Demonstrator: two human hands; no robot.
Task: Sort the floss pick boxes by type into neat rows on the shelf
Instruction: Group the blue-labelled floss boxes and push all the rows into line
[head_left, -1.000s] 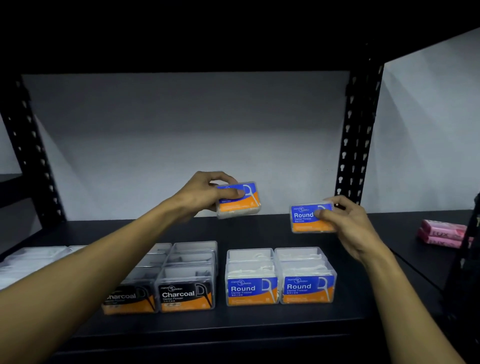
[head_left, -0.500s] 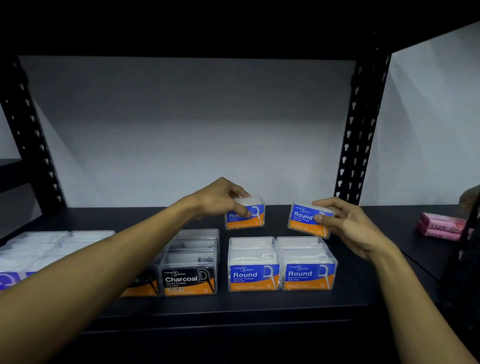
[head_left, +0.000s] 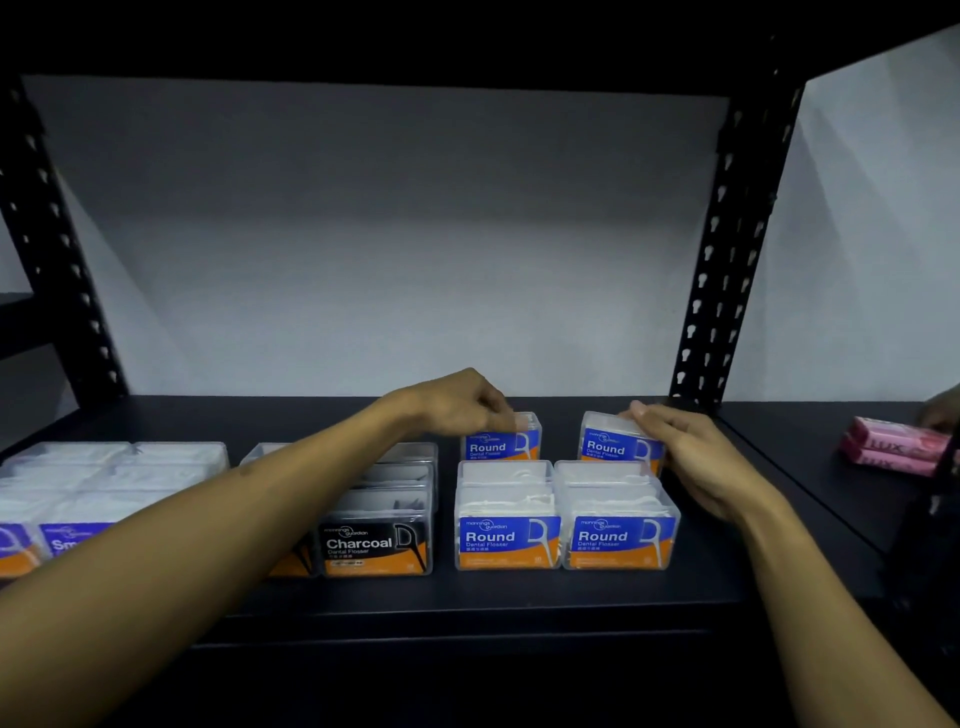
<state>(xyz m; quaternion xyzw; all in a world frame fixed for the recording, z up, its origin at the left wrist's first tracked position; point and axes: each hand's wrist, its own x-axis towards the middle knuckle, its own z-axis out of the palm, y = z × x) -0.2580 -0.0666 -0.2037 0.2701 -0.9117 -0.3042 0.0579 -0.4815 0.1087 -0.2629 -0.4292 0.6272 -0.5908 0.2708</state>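
Observation:
On the dark shelf (head_left: 519, 597) stand two rows of blue Round floss boxes (head_left: 508, 540), and to their left black Charcoal boxes (head_left: 375, 548). Purple-labelled boxes (head_left: 67, 540) fill the far left. My left hand (head_left: 457, 408) grips the top of a Round box (head_left: 498, 444) that stands at the back of the left Round row. My right hand (head_left: 685, 447) holds another Round box (head_left: 613, 441) by its top and right side at the back of the right Round row. Both boxes are upright with labels facing me.
Black perforated uprights (head_left: 727, 260) frame the bay; a grey wall closes the back. Pink LUX soap packs (head_left: 893, 447) lie on the neighbouring shelf at right, where another person's hand (head_left: 943, 410) shows at the frame edge. Bare shelf lies behind the rows.
Both hands came down from mid-air with their Round boxes, which now stand upright on the shelf behind the two Round rows.

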